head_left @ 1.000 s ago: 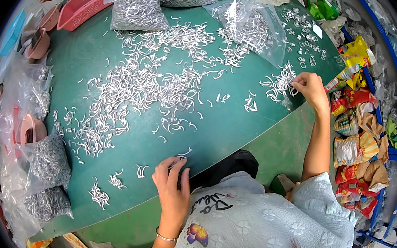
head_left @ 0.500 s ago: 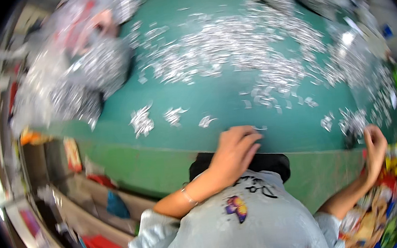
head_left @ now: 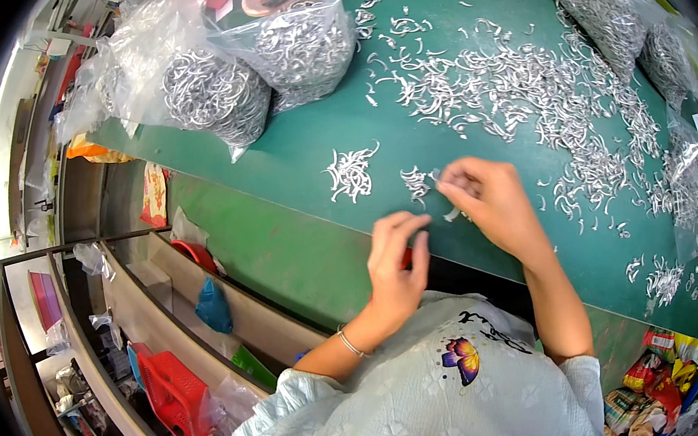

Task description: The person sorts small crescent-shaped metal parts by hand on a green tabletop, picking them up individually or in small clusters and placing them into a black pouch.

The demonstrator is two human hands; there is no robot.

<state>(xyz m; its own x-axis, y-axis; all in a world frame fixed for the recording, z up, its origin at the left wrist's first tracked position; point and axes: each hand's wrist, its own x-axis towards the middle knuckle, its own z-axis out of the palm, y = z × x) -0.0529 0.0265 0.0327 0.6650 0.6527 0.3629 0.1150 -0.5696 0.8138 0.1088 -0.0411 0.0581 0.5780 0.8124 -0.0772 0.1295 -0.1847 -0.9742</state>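
The right hand [head_left: 492,203] pinches a small silver metal clip [head_left: 452,215], long side pointing near-left. The left hand [head_left: 396,260], fingers bent, grips something red [head_left: 407,257].

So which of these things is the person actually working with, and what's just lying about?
In use:
- right hand pinching a small metal clip
- left hand
- little clip piles
- loose clips

Lying about:
- bags of clips
- red basket
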